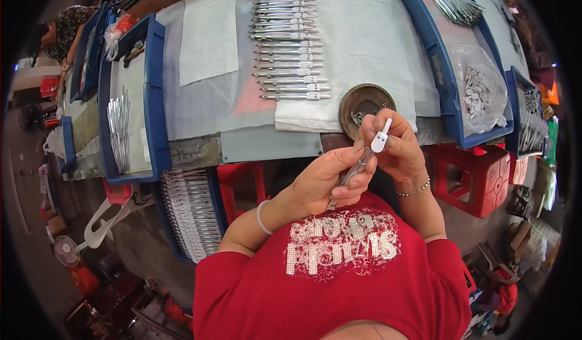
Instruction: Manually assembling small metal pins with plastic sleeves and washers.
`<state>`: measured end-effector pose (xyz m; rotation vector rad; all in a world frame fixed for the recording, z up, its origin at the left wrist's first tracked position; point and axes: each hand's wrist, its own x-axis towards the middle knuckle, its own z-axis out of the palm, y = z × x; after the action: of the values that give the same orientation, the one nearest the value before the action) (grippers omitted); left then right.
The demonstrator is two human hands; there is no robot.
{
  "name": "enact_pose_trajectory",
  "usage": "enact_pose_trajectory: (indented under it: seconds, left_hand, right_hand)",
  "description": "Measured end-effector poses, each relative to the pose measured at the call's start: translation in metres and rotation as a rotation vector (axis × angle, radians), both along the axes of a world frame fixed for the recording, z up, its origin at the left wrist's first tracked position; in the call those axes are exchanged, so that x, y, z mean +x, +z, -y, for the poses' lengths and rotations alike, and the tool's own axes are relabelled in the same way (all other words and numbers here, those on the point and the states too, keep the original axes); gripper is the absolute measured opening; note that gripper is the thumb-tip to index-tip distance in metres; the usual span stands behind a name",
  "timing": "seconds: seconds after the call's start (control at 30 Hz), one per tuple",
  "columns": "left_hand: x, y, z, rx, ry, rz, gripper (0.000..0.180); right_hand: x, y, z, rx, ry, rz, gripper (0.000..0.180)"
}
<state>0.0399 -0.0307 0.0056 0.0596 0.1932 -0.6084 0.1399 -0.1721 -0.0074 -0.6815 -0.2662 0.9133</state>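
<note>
White plastic clip (pixel 380 138) stands upright, pinched between the thumb and fingertips of the right hand (pixel 397 152), just below the tabletop's near edge. At about 7 o'clock from it, touching its lower end, a slim metal rod (pixel 350 175) slants down and left, gripped in the closed fingers of the left hand (pixel 324 182). Both hands meet in front of the person's chest, above a red shirt (pixel 339 279), each closed on its piece.

At 12 o'clock from the clip, a round brown dish (pixel 348 106) with small metal parts sits on the tabletop (pixel 364 43). Farther toward 11 o'clock, a long row of assembled metal pieces (pixel 288 37) with white ends lies on a white cloth. At 2 o'clock, a blue tray (pixel 445 85) holds a clear bag of small white parts (pixel 479 91) and a bundle of metal rods (pixel 458 6). At 9 o'clock, another blue tray (pixel 154 97) carries more rods (pixel 119 127). A red plastic stool (pixel 479 179) stands at 3 o'clock.
</note>
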Motion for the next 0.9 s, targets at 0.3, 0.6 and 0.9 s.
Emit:
enact_pose_trajectory:
  seconds: [0.3, 0.6, 0.9]
  left_hand:
    - [-0.004, 0.001, -0.006, -0.061, 0.029, -0.063, 0.032]
    - [-0.004, 0.003, -0.008, 0.031, 0.084, -0.042, 0.032]
    - [-0.006, 0.003, -0.003, 0.147, 0.049, -0.070, 0.033]
  right_hand:
    - [0.000, -0.010, -0.011, 0.087, 0.061, 0.000, 0.021]
    - [0.014, -0.002, -0.019, 0.033, 0.043, 0.104, 0.023]
    - [0.020, 0.034, -0.030, 0.179, 0.006, -0.157, 0.019]
